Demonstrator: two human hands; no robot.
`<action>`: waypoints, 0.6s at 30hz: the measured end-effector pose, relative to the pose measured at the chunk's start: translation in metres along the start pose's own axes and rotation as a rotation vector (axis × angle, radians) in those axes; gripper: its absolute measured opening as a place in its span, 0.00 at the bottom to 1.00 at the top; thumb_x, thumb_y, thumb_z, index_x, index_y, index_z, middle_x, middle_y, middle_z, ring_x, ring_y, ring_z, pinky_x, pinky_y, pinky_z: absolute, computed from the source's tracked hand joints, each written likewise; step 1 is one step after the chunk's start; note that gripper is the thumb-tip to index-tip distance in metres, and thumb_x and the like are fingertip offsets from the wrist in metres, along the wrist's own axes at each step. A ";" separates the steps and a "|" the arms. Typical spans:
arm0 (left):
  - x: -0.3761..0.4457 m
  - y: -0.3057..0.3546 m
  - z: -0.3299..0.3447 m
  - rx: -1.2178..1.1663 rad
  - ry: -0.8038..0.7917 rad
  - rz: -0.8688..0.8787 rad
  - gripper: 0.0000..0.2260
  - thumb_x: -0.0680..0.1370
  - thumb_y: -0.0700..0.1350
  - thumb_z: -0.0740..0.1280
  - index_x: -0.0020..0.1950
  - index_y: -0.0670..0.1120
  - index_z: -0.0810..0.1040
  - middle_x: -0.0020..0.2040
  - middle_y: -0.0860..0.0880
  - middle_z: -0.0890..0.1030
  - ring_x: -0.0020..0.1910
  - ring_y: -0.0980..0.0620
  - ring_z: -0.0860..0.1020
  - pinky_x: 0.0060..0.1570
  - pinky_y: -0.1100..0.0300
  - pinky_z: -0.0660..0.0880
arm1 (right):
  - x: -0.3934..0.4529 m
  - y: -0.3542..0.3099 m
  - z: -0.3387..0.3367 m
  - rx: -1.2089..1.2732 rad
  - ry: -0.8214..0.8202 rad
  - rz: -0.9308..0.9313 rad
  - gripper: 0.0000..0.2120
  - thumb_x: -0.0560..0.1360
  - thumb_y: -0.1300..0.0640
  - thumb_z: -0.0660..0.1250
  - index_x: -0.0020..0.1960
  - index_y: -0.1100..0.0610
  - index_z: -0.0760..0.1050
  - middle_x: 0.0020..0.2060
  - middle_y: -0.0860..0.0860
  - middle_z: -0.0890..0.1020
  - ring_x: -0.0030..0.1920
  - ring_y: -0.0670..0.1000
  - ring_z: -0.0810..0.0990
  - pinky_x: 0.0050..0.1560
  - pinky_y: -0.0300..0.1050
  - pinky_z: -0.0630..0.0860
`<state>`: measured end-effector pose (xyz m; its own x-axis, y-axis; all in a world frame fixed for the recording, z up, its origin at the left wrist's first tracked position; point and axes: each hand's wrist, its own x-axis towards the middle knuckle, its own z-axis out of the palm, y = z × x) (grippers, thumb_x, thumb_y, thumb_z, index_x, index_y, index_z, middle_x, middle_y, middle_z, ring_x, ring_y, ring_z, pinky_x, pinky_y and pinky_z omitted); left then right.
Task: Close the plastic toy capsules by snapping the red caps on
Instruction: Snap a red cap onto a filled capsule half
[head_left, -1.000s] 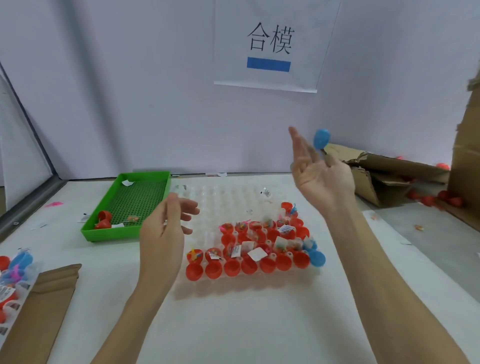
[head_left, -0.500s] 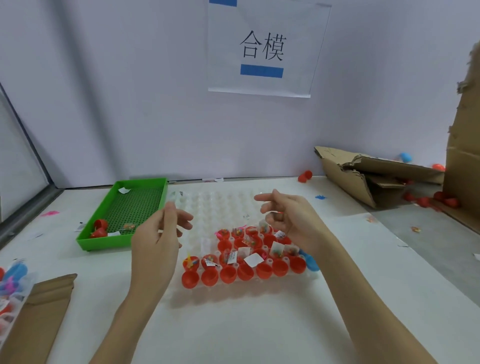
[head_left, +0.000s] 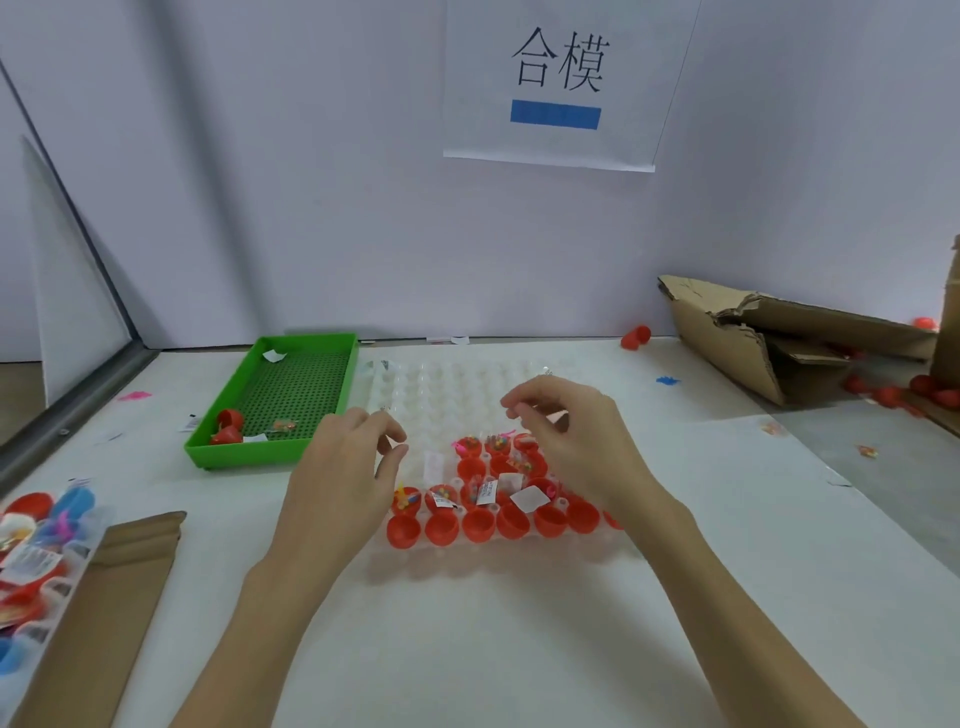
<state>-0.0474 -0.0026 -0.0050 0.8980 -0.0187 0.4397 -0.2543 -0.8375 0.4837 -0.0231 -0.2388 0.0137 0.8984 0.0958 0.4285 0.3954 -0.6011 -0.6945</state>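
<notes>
1. Clear dimpled tray (head_left: 457, 384) lies flat on the white table (head_left: 493, 649), middle of view. Its far rows hold no pieces.
2. Red capsule halves (head_left: 478, 525) fill the near rows of the tray, open side up. Several hold small toys and white paper slips (head_left: 530, 498).
3. Left hand (head_left: 343, 483) hovers over the tray's left edge, back of the hand to the camera. Fingers loosely curled, thumb and forefinger close together near a small clear bit; whether they pinch it, cannot tell.
4. Right hand (head_left: 576, 441) hovers above the far red pieces. Fingers bent and slightly spread, tips pointing left; nothing seen held.
5. Green tray (head_left: 244, 457) sits just left of the clear tray. Two red pieces (head_left: 227, 428) lie in its near left corner.
6. One red capsule (head_left: 636, 338) lies alone by the back wall, well apart from the tray.
7. Torn cardboard box (head_left: 737, 338) at far right, more red pieces beside it.
8. Cardboard strip (head_left: 104, 613) at near left, next to a clear tray of red and blue pieces (head_left: 36, 540).
9. Paper sign (head_left: 558, 78) on the wall with two printed characters and a blue bar.
</notes>
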 end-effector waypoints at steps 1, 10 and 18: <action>0.000 0.000 0.000 0.012 0.004 0.001 0.01 0.82 0.43 0.70 0.52 0.47 0.82 0.45 0.51 0.79 0.49 0.49 0.71 0.49 0.55 0.69 | -0.002 -0.001 0.005 -0.068 -0.037 -0.034 0.10 0.82 0.62 0.65 0.55 0.52 0.84 0.51 0.43 0.85 0.48 0.40 0.80 0.48 0.28 0.74; 0.004 -0.001 -0.002 -0.197 0.036 -0.111 0.05 0.80 0.43 0.71 0.46 0.50 0.84 0.42 0.58 0.83 0.40 0.60 0.74 0.41 0.64 0.67 | -0.002 -0.002 0.035 -0.329 -0.183 -0.137 0.14 0.84 0.62 0.58 0.61 0.55 0.82 0.62 0.48 0.82 0.68 0.48 0.72 0.63 0.35 0.65; 0.002 0.010 0.009 -0.158 -0.132 -0.058 0.14 0.85 0.54 0.64 0.50 0.53 0.89 0.51 0.61 0.85 0.60 0.53 0.71 0.61 0.59 0.56 | 0.003 -0.003 0.039 -0.405 -0.316 -0.031 0.23 0.80 0.68 0.57 0.69 0.50 0.76 0.70 0.52 0.75 0.70 0.54 0.72 0.69 0.50 0.73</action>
<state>-0.0450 -0.0153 -0.0059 0.9493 -0.0527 0.3099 -0.2445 -0.7433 0.6227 -0.0142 -0.2062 -0.0054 0.9263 0.3154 0.2063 0.3727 -0.8476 -0.3778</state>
